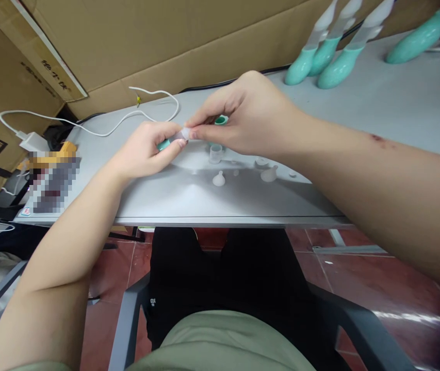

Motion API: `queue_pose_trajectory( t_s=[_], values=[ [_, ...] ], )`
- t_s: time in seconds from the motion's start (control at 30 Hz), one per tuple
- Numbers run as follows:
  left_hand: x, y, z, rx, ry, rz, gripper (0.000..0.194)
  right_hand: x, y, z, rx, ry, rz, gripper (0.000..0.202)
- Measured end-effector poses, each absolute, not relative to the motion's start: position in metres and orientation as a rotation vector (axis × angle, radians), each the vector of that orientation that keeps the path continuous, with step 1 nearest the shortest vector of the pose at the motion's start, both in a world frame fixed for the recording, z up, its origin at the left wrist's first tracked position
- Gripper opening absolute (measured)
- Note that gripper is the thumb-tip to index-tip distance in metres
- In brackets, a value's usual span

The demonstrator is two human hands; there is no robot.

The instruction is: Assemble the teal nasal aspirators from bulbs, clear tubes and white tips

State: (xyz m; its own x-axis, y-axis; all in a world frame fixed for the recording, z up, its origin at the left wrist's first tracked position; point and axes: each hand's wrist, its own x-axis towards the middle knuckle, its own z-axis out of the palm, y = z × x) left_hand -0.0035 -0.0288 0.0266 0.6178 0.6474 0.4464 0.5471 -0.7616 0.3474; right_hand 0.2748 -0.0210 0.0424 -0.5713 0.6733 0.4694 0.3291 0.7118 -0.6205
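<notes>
Your left hand [142, 149] grasps a small tubular part [164, 144] above the tabletop [158, 198], with the thumb and index finger along its sides. The part lies between these two fingers, its teal end toward your palm and its clear section pointing toward your right hand [250, 116]. The thumb and index finger of your right hand pinch the whitish tip [185, 133] at the clear end; the fingertips of both hands nearly meet there.

Your fingers cover much of the part, so its full length and the joint at the tip cannot be made out. A green-rimmed cup [221, 120] is partly hidden behind your right hand. The teal bulb [417, 38] at the far right is cut off by the view's edge, and the pixelated patch [55, 185] at left is unreadable.

The three bulb aspirators [331, 67] at the back have glossy teal bases, clear barrels and tapered, milky nozzles. Near your right forearm lie two matte white funnel-shaped caps [269, 174]; a clear cylindrical cup [215, 153] stands just beyond them. Brown cardboard [165, 36] backs the smooth grey tabletop.
</notes>
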Motion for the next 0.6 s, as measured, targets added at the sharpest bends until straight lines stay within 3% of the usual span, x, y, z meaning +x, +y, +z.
queue_pose_trajectory(
  t_s=[0.1, 0.2, 0.33, 0.4, 0.5, 0.6],
  values=[
    [-0.009, -0.023, 0.024, 2.633, 1.008, 0.862, 0.03, 0.271, -0.022, 0.046, -0.819, -2.247, 0.515, 0.023],
    [-0.015, -0.013, 0.021, 2.606, 1.03, 0.932, 0.047, 0.271, -0.027, 0.053, -0.905, -2.317, 0.391, 0.032],
    [-0.024, 0.004, 0.012, 2.523, 1.079, 1.02, 0.072, 0.285, -0.034, 0.068, -0.863, -2.265, 0.287, 0.072],
    [-0.03, 0.015, 0.005, 2.448, 1.082, 1.076, 0.068, 0.296, -0.034, 0.078, -0.906, -2.237, 0.233, 0.062],
    [-0.037, 0.03, -0.005, 2.363, 1.105, 1.159, 0.057, 0.308, -0.03, 0.089, -1.019, -2.41, 0.186, 0.016],
    [-0.045, 0.042, -0.011, 2.349, 1.251, 1.138, 0.049, 0.315, -0.023, 0.089, -1.08, -2.669, 0.228, 0.033]
  ],
)
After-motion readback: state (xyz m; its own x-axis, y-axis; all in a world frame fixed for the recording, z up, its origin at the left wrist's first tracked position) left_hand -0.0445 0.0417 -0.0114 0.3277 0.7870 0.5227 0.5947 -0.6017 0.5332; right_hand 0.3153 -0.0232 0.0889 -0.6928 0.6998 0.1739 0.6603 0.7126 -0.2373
